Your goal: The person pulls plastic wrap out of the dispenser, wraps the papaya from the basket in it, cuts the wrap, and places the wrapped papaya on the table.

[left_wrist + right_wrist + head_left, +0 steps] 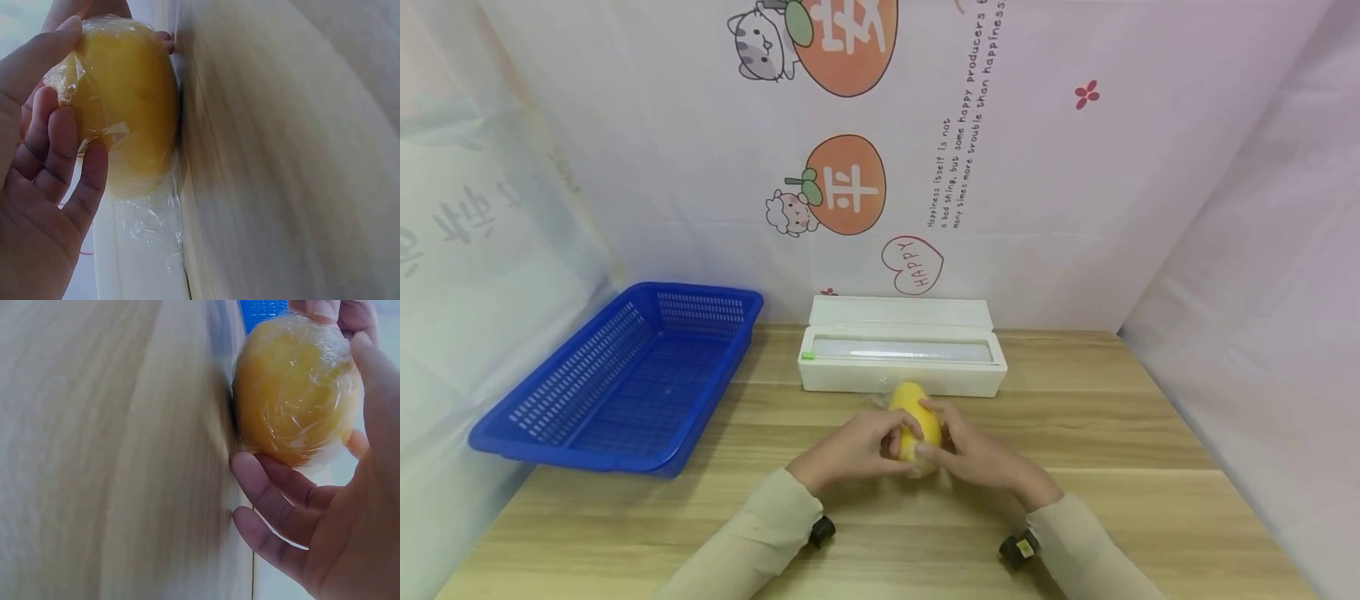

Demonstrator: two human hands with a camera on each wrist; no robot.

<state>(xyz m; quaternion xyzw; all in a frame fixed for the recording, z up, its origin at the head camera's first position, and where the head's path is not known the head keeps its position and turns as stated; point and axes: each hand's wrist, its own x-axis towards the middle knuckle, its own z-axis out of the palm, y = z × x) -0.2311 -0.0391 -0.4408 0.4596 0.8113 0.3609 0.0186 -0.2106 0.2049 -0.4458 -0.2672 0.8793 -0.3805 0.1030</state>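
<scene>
A smooth yellow mango point(912, 400), wrapped in clear cling film, is on the wooden table between both hands. My left hand point(859, 450) grips its left side, thumb and fingers curled round it. From the other side my right hand point(983, 460) holds it, with thumb and fingers against the film. In the left wrist view, a loose tail of cling film point(150, 228) trails from one end of the fruit toward the white box. Wrinkled film clings to the mango point(287, 394) in the right wrist view, where two of the right fingers reach beneath it.
Just behind the mango stands a long white cling film box point(902, 381), its lid point(901, 312) raised and a film roll inside. At the left sits a blue plastic basket point(707, 408) with slotted walls. Printed cloth hangs at the back and along both sides.
</scene>
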